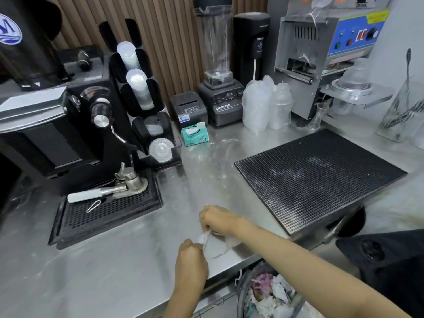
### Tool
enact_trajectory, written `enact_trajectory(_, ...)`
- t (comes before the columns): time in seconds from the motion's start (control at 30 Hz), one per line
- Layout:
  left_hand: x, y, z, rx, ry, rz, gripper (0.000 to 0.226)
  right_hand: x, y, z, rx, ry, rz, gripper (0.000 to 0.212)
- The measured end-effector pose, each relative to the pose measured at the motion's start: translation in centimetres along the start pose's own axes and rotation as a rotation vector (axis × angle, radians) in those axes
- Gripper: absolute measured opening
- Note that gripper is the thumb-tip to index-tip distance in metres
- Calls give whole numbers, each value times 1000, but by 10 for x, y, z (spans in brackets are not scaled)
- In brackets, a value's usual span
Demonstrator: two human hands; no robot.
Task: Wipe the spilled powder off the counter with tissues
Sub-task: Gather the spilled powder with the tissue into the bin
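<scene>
Both hands pinch one thin tissue (203, 238) above the counter's (114, 271) front edge, the left hand (191, 262) curled on its near end and the right hand (218, 220) on the far end. The sheet is blurred, so any powder caught in it cannot be made out. Pale smears, possibly powder (220, 145), lie well away by the tissue box (195, 135). Pulled taut, the tissue could tear, or shed dust beside the bin (268, 294).

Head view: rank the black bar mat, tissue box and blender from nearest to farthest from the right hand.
1. Black bar mat, just right of the right hand.
2. Tissue box, farther back on the counter.
3. Blender, farthest back, behind the box.
</scene>
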State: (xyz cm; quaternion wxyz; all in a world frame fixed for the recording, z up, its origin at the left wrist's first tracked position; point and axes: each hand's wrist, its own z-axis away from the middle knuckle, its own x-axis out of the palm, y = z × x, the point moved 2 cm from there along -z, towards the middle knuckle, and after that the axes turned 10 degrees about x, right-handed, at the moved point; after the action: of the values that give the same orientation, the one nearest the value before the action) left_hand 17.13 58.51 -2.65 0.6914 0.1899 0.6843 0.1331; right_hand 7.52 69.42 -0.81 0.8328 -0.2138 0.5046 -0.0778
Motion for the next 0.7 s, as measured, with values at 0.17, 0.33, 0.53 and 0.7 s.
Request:
enact_trajectory(0.17, 4, -1, -1, 22, -66, 35, 24, -1, -7, 2, 63, -14, -87, 17)
enact_trajectory(0.33, 3, -5, -6, 47, -79, 16, 23, 0, -8, 3, 133, -3, -185, 23)
enact_trajectory(0.53, 11, -6, -2, 81, -83, -51, 22, 6, -9, 1, 145, 16, -193, 36)
enact_trajectory(0.7, 8, -4, 1, 117, -93, -89, 27, 3, -17, 10, 227, 42, -178, 30)
